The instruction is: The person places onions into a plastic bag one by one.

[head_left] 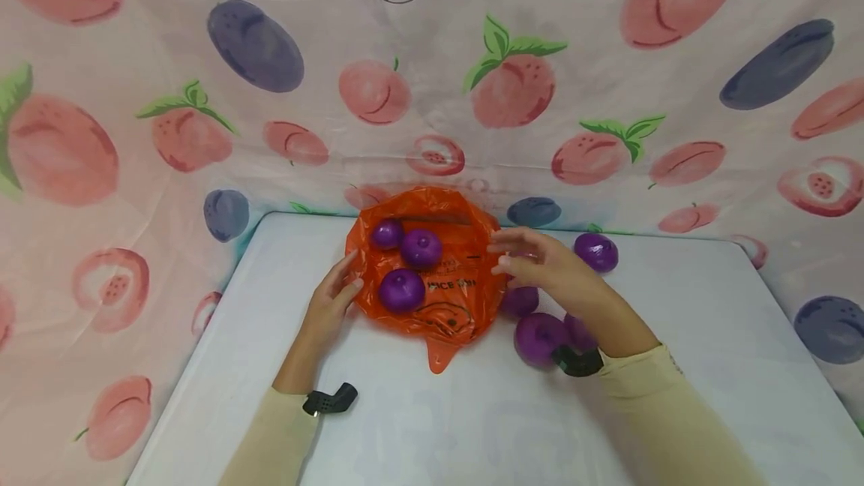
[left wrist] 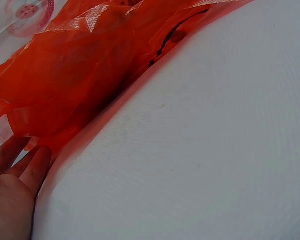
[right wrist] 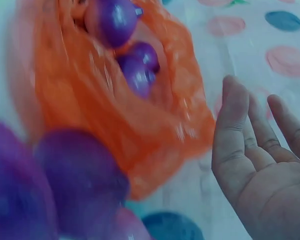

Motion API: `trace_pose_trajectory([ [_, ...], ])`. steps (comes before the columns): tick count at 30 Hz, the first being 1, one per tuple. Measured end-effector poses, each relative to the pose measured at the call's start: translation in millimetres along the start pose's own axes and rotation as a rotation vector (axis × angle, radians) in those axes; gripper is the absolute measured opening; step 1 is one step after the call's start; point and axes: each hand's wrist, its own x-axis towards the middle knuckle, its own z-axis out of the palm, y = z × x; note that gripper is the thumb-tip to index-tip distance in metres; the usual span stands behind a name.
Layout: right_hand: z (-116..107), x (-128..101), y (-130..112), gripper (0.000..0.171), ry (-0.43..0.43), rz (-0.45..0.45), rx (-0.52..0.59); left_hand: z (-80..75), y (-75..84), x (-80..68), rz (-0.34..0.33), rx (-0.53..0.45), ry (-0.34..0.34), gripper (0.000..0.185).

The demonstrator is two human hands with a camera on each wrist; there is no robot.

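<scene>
An orange plastic bag (head_left: pixel 445 298) lies open on the white table (head_left: pixel 472 426). Three purple round fruits rest inside it (head_left: pixel 401 290), two of them at the back (head_left: pixel 421 248). My left hand (head_left: pixel 337 287) touches the bag's left edge with straight fingers (left wrist: pixel 25 160), the bag (left wrist: pixel 80 65) just above them. My right hand (head_left: pixel 533 261) hovers open at the bag's right edge, holding nothing; its palm (right wrist: pixel 260 165) faces the bag (right wrist: pixel 130 125). Several loose purple fruits (head_left: pixel 540 337) lie under and beside my right wrist, and one (head_left: pixel 597 252) sits farther right.
A cloth printed with peaches and plums (head_left: pixel 513 88) hangs behind and around the table. Bare table surface stretches toward the front edge (head_left: pixel 432 441) and to the right (head_left: pixel 715 321). Black wrist straps (head_left: pixel 331 400) sit on both cream sleeves.
</scene>
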Motion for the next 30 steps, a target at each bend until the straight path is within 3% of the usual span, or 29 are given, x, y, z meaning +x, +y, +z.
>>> trace_pose_trajectory([
  [11, -50, -13, 13, 0.046, 0.183, -0.016, -0.034, -0.5, 1.2, -0.9, -0.016, 0.028, 0.006, 0.055],
  [18, -78, -22, 28, 0.034, 0.251, -0.083, 0.008, 0.7, 2.1, -0.1, -0.011, 0.000, -0.007, 0.055],
  [25, -102, -21, 48, 0.027, 0.292, -0.160, 0.167, -0.3, 1.9, 0.9, -0.016, 0.022, 0.005, 0.054],
  [30, -114, -22, 66, 0.031, 0.390, -0.123, 0.117, 0.5, 2.8, -0.2, -0.021, 0.029, 0.003, 0.055],
])
